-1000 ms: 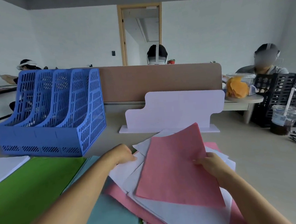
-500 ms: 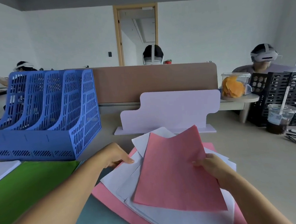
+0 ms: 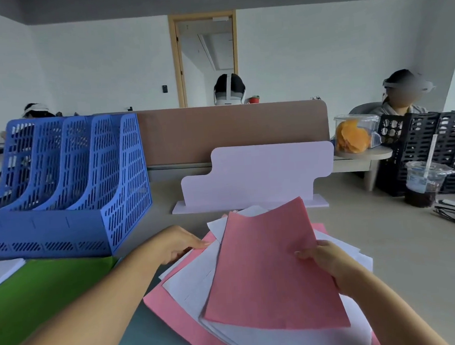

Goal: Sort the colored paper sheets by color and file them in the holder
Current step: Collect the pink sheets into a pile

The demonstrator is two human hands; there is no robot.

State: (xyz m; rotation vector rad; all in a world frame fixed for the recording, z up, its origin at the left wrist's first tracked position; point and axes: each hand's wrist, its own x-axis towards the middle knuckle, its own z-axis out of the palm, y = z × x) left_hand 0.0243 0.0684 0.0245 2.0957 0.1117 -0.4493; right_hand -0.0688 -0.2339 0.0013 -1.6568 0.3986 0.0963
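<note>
Comparing against a second ago, I read the pink sheet as lifted higher off the mixed pile — my right hand pinches its right edge. My left hand has shifted rightward, fingers relaxed, touching the pile's left edge. Sorting continues; the blue holder, back left, awaits filing

Nothing legible anywhere in this view. The plastic cup at the far right carries a bluish band, possibly print, but it's far too blurred to read.
</note>
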